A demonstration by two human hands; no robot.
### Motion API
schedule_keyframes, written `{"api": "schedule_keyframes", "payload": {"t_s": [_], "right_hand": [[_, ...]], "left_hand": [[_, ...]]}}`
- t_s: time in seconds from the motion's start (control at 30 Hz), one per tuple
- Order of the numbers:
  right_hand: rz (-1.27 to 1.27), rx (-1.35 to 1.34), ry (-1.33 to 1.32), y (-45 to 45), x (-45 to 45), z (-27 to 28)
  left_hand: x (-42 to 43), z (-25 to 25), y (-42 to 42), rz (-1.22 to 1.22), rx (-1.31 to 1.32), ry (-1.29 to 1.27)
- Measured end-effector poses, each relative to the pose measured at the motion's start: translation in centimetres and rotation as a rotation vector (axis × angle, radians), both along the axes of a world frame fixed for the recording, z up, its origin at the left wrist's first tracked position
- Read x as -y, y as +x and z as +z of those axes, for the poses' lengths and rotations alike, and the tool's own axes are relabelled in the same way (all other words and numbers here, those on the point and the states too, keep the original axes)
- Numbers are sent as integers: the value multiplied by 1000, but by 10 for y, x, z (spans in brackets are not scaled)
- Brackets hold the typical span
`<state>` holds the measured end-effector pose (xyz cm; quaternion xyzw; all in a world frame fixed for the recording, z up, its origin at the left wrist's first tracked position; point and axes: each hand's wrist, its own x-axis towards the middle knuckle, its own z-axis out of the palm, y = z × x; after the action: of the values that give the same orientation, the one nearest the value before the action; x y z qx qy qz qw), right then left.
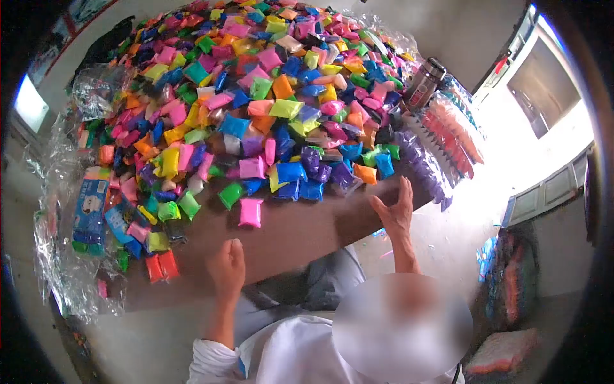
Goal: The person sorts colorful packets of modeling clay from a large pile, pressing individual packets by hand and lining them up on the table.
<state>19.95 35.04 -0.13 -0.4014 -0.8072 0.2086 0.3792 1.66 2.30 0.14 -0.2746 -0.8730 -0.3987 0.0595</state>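
My right hand (pixel 395 208) is held over the right part of the brown table (pixel 291 240), thumb and fingers apart with nothing between them. Just beyond its fingertips lie an orange packet (pixel 365 173) and a blue packet (pixel 384 164) at the edge of the pile. Closer to the table's front edge is my left hand (pixel 228 269), its fingers smeared by motion, so any hold is unclear. A pink packet (pixel 251 212) lies alone beyond it, and two red packets (pixel 162 266) rest to its left. Neither hand touches these packets.
A large heap of small colourful packets (pixel 256 102) covers the table's back. At right stand a dark flask (pixel 424 83) and bags of purple (pixel 425 166) and red (pixel 454 131) packets. Crumpled clear plastic (pixel 54 256) and a blue printed pack (pixel 91 208) lie at left.
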Motion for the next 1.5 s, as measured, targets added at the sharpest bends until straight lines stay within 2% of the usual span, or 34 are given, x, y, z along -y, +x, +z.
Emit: {"api": "schedule_keyframes", "payload": {"t_s": [0.17,0.27,0.33,0.37,0.4,0.5,0.6,0.67,0.7,0.77,0.83,0.87,0.93,1.07,1.2,1.27,1.3,1.37,1.4,1.47,1.5], "right_hand": [[47,-31,2,-3,0,3],[69,-56,62,-31,4,24],[139,-81,-15,-57,9,41],[256,-178,-2,-73,7,42],[271,-180,4,-90,9,54],[529,-128,167,-164,19,94],[664,-126,250,-258,15,120],[685,-82,422,-322,6,134],[675,-31,361,-345,3,138],[674,15,299,-387,-8,136],[436,300,273,-422,-23,126],[444,297,272,-423,-17,130],[419,498,337,-414,0,143],[410,399,329,-427,-5,136],[481,237,306,-430,-16,120],[722,-166,54,-422,-19,122],[719,-157,58,-414,-15,125],[903,-671,-510,-379,1,128],[891,-655,-513,-353,19,135],[1165,-785,-843,-292,62,146],[1157,-757,-873,-270,73,139]], "left_hand": [[-2,9,4,30,16,-78],[-1,6,-1,-7,-52,-80],[-2,7,-1,-35,-85,-51],[-2,10,2,-25,-56,-43],[-2,11,1,-11,-58,-36],[0,9,-1,-27,-42,-42],[2,5,-4,-49,-159,-28],[4,8,0,16,17,-67],[6,10,-1,33,13,-66],[10,15,-4,1,184,151],[11,-2,-5,45,248,243],[13,-8,-6,78,317,336],[16,-4,-8,90,398,313],[17,3,-8,79,519,382],[18,-5,-5,62,466,437],[19,-7,-2,88,717,604],[20,-12,-4,84,725,609],[23,-24,-11,-10,495,605],[24,-13,-11,-10,587,630],[25,-2,-15,-20,715,698],[26,-3,-18,-28,739,745]]}}
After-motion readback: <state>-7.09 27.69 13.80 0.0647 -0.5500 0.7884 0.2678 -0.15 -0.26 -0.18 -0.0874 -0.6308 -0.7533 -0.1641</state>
